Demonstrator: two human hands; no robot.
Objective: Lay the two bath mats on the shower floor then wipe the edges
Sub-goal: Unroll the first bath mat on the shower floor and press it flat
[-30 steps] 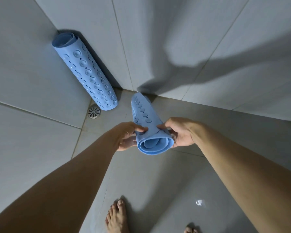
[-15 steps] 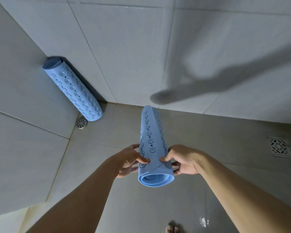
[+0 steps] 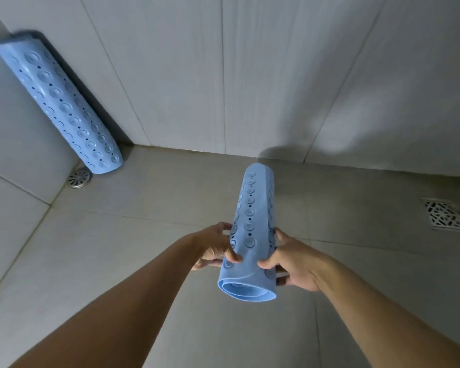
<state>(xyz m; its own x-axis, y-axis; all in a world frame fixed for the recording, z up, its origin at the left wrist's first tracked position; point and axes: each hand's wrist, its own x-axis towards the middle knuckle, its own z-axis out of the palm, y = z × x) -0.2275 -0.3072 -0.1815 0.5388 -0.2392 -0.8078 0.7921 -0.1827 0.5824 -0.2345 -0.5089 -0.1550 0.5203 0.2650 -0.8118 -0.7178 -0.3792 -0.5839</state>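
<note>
Blue rubber, rolled into a tube and studded with round suction cups: held thus as the first bath mat [image 3: 251,235], up over the shower floor [image 3: 144,235], far end pointing toward the back wall [image 3: 276,75] and open spiral end nearest the camera. Gripped near that close end from both sides. Curled the left hand [image 3: 214,248] round the roll's left flank, thumb laid on top, fingers tucked beneath. Curled the right hand [image 3: 292,264] round the right flank likewise, thumb on top close to the left thumb, fingertips showing along the roll's edge and under it. Reached in with both bare forearms from the bottom of the view. Noted the second bath mat [image 3: 61,102], also rolled, propped at a slant in the left corner, lower end on the floor, upper part against the wall. Spotted a round metal drain [image 3: 79,177] just beside that lower end; could not tell whether touching. Spotted a square grated drain [image 3: 442,215] set in the floor well off to the right, apart from both rolls. Made out grey tiles on floor and walls, with soft shadows across the back wall.
</note>
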